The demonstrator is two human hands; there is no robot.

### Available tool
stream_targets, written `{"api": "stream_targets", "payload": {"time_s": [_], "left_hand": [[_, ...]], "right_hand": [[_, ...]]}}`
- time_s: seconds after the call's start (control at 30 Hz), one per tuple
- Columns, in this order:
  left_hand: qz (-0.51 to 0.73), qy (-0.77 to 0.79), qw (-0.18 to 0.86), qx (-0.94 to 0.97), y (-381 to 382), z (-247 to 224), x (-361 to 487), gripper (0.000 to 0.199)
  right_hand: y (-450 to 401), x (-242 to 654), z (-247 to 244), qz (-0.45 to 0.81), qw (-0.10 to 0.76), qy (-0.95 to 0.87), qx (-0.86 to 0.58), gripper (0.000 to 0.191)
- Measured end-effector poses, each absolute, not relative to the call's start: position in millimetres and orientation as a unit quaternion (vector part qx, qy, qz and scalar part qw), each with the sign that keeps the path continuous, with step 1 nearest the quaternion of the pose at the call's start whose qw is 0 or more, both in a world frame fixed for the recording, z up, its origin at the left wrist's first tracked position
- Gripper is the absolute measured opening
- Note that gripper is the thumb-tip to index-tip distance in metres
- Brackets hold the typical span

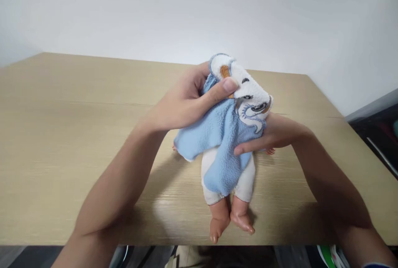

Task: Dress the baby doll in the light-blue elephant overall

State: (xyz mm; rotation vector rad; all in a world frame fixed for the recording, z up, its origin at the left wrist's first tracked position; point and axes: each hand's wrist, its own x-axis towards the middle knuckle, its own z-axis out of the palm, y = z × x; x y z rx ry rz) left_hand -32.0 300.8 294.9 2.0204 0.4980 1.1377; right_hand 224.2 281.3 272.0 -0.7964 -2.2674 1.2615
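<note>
A doll (218,218) lies on its back on the table, feet toward me, in white trousers (245,181). Over its upper body hangs a light blue fleece cloth (202,129) with a white embroidered animal face (248,88). My left hand (199,98) pinches the cloth's upper part, thumb pressed on the embroidery and fingers behind. From the right, my right hand (267,135) grips the cloth's right side, one finger lying across its front and the others hidden. The doll's head and torso are covered; only bits of its hands show at both sides.
The wooden table (77,135) reaches back to a white wall (139,11). A dark object (376,131) stands beyond its right edge. Below the front edge, a green-and-white item (326,255) shows at the lower right.
</note>
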Motion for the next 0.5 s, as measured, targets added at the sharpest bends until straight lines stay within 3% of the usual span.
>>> {"api": "stream_targets", "payload": {"time_s": [0.2,0.33,0.5], "left_hand": [[0.294,0.153,0.337,0.881,317,298,-61,0.037],[0.230,0.108,0.391,0.885,325,296,-63,0.044],[0.317,0.086,0.474,0.817,321,288,-50,0.039]], "right_hand": [[278,226,271,0.526,0.238,-0.794,-0.191,0.029],[278,236,270,0.561,0.275,-0.755,-0.198,0.034],[286,237,272,0.576,0.136,-0.794,-0.137,0.037]]}}
